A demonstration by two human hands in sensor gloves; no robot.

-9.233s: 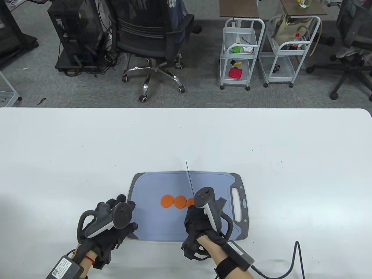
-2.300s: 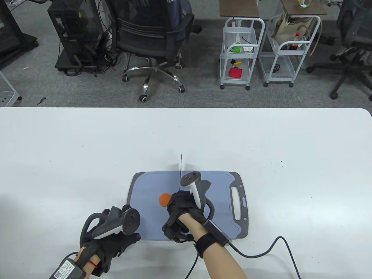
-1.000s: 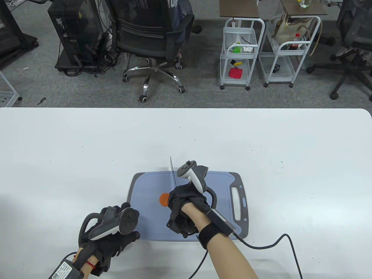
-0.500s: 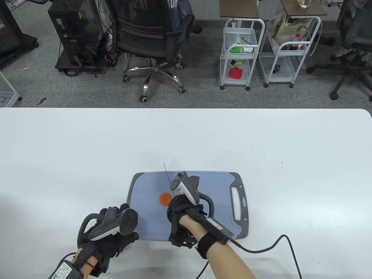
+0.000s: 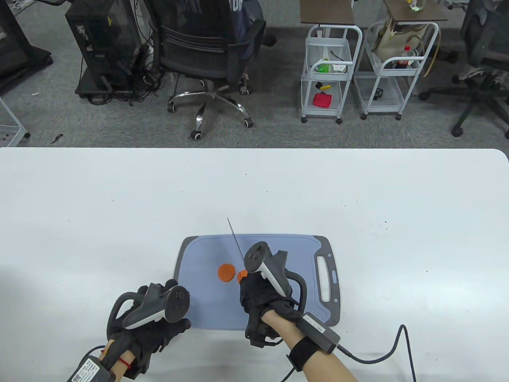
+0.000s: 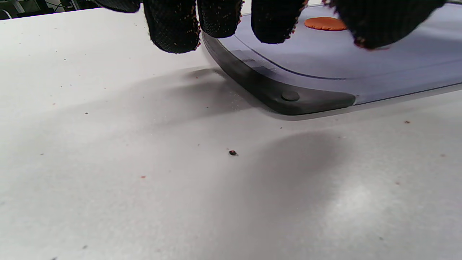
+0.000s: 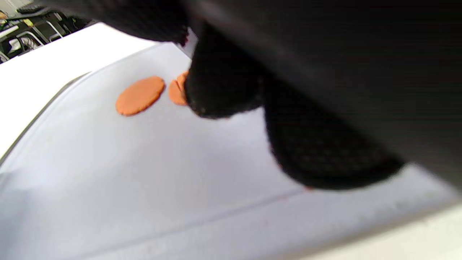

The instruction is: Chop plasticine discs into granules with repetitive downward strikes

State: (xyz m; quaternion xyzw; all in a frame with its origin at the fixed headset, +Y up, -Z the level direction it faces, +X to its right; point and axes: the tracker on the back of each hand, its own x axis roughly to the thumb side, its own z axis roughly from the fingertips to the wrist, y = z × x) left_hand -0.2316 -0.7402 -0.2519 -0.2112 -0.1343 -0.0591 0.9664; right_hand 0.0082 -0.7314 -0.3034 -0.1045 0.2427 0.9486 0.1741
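A blue-grey cutting board (image 5: 206, 254) lies near the table's front edge. One whole orange plasticine disc (image 5: 226, 272) lies on it, also in the right wrist view (image 7: 140, 95) and the left wrist view (image 6: 325, 23). A cut orange piece (image 5: 241, 274) lies just right of it, partly under my hand. My right hand (image 5: 258, 296) grips a knife handle; the thin blade (image 5: 235, 241) points away, over the board beside the disc. My left hand (image 5: 159, 314) rests at the board's near left corner (image 6: 288, 97), fingers (image 6: 173, 25) on its edge.
The board's handle slot (image 5: 328, 278) is at the right. A cable (image 5: 397, 350) trails from my right wrist across the table. Office chairs (image 5: 206, 51) and white carts (image 5: 330, 67) stand on the floor beyond the table's far edge.
Over nine seconds the row of three discs has shrunk to one whole disc and a cut piece in sight. In the last half second my right hand and the knife shifted slightly right, uncovering the piece.
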